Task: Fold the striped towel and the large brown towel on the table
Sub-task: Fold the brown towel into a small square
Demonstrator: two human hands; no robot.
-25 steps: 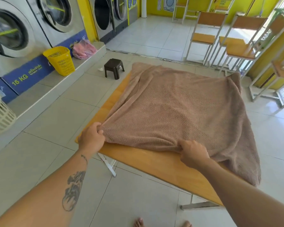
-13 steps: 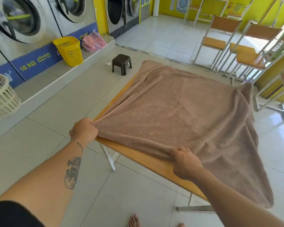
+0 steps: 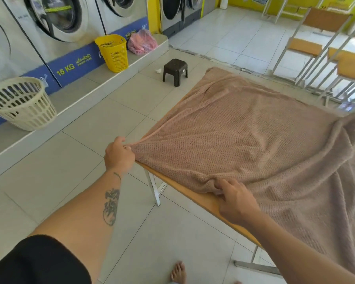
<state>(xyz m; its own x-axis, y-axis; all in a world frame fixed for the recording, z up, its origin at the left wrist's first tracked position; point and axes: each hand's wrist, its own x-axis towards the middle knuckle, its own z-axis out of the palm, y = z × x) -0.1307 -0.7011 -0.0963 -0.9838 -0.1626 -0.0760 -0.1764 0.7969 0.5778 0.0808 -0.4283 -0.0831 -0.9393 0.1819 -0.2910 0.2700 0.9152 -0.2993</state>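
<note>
large brown waffle-weave towel [image 3: 254,140] spread over orange wooden table [image 3: 208,199], right side hanging off | left grip [image 3: 119,154] pinches its near-left corner | right grip [image 3: 237,201] clutches bunched near hem | small dark plastic stool [image 3: 175,71] on floor beyond | towel's lower right cut off by frame

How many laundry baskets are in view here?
2: a yellow basket on the ledge below the washers, a cream basket nearer the camera on that ledge. More could be off-frame.

Head view only
It is looking forward and down from close behind the left hand [image 3: 119,155] and right hand [image 3: 237,201].
</note>
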